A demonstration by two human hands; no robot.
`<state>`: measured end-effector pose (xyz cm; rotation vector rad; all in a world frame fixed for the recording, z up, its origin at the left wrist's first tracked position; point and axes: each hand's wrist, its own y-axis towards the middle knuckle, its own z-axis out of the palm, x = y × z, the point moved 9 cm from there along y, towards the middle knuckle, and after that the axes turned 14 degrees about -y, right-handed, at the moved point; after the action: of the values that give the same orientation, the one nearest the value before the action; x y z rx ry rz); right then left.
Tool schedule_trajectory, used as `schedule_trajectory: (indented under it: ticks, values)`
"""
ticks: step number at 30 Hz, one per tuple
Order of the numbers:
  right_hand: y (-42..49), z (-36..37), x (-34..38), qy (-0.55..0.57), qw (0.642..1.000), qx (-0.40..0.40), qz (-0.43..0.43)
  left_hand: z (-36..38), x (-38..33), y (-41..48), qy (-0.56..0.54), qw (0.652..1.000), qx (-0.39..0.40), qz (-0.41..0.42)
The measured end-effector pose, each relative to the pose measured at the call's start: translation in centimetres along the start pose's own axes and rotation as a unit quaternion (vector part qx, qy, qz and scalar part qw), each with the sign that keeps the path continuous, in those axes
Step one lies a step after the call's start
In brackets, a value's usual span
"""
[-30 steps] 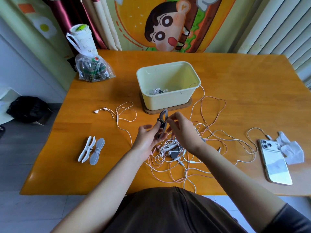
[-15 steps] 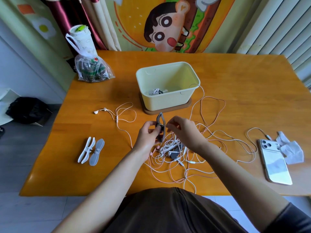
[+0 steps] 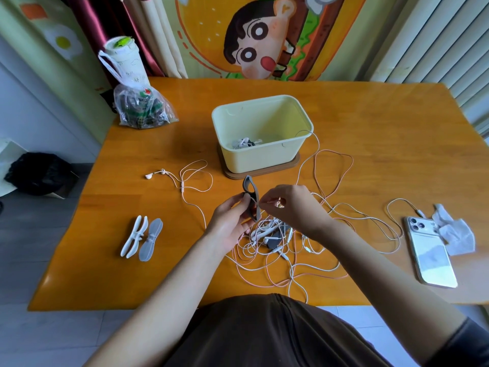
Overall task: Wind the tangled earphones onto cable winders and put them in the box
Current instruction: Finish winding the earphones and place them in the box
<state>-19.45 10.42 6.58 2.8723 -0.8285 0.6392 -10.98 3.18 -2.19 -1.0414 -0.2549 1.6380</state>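
Observation:
My left hand (image 3: 229, 221) grips a grey cable winder (image 3: 250, 193) upright above the table. Right beside the winder, my right hand (image 3: 287, 207) pinches a thin earphone cable. Under both hands lies a tangle of white and pink earphones (image 3: 280, 242). One separate white earphone (image 3: 182, 178) lies to the left of it. A pale yellow box (image 3: 264, 157) stands on a brown mat just beyond my hands, with a wound earphone inside (image 3: 244, 142). A white winder (image 3: 133, 235) and a grey winder (image 3: 151, 242) lie at the left of the table.
A phone (image 3: 430, 251) lies face down at the right, with a crumpled tissue (image 3: 453, 230) beside it. A plastic bag (image 3: 141, 111) and a white bottle (image 3: 127, 62) stand at the back left corner. One cable hangs over the box's right rim.
Both hands have dropped slightly and the winder has tilted a little. My right fingers shifted from the winder's top to its middle, pinching the cable there.

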Motion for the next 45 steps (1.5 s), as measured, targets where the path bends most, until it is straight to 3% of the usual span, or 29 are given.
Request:
schedule_trajectory:
  ticks: [4,7,12,24,28,33,39,45]
  values:
    - [-0.2,0.1,0.1,-0.015,1.000,0.010,-0.015,-0.6,-1.0,0.1,0.104,0.993,-0.023,0.048]
    - [0.1,-0.4,0.0,-0.024,0.999,0.013,-0.023,-0.4,-1.8,0.0,0.229,0.968,-0.007,0.106]
    - [0.8,-1.9,-0.4,-0.072,0.997,-0.013,-0.020,0.3,-1.6,-0.3,0.318,0.940,0.027,0.119]
    - [1.3,-3.3,-1.8,-0.057,0.993,-0.098,0.018,2.0,-1.1,-0.7,0.340,0.931,0.068,0.115]
    - [1.5,-2.7,-3.0,-0.010,0.995,-0.090,0.048,2.8,-1.2,-1.0,0.297,0.940,0.117,0.116]
    - [0.6,-1.0,-3.8,0.096,0.987,-0.083,0.096,4.2,-1.8,-1.0,0.162,0.969,0.161,0.090]
    - [-0.4,2.1,-3.9,0.240,0.958,-0.043,0.148,3.9,-1.5,-0.3,0.026,0.990,0.134,0.047]
    - [-0.9,4.3,-3.8,0.315,0.929,0.006,0.194,3.2,-1.6,0.3,-0.011,0.995,0.079,0.061]
